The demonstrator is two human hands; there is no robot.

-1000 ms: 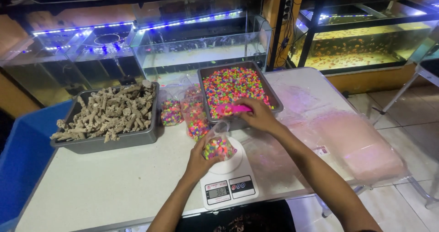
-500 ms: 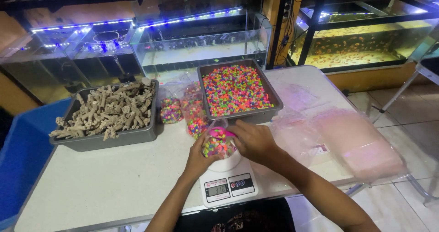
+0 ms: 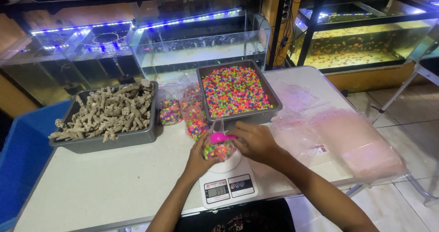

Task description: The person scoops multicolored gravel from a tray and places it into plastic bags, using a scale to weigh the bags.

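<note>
My left hand (image 3: 197, 159) holds open a small clear bag of coloured gravel (image 3: 216, 149) that rests on a white digital kitchen scale (image 3: 227, 182). A pink scoop (image 3: 220, 137) is in my right hand (image 3: 254, 141), its bowl over the bag's mouth. Just behind stands a grey tray (image 3: 270, 93) filled with multicoloured gravel. Two filled clear bags of the same gravel (image 3: 170, 111) (image 3: 194, 115) stand to the left of that tray.
A grey tray (image 3: 103, 143) of pale coral-like pieces sits at the left of the white table (image 3: 105, 186). A stack of clear plastic bags (image 3: 356, 143) lies at the right. Lit aquariums (image 3: 201, 51) line the back; a blue tub (image 3: 20, 152) is at the far left.
My right hand has come back from the gravel tray with the pink scoop and now holds it over the bag on the scale. My left hand stays on the bag.
</note>
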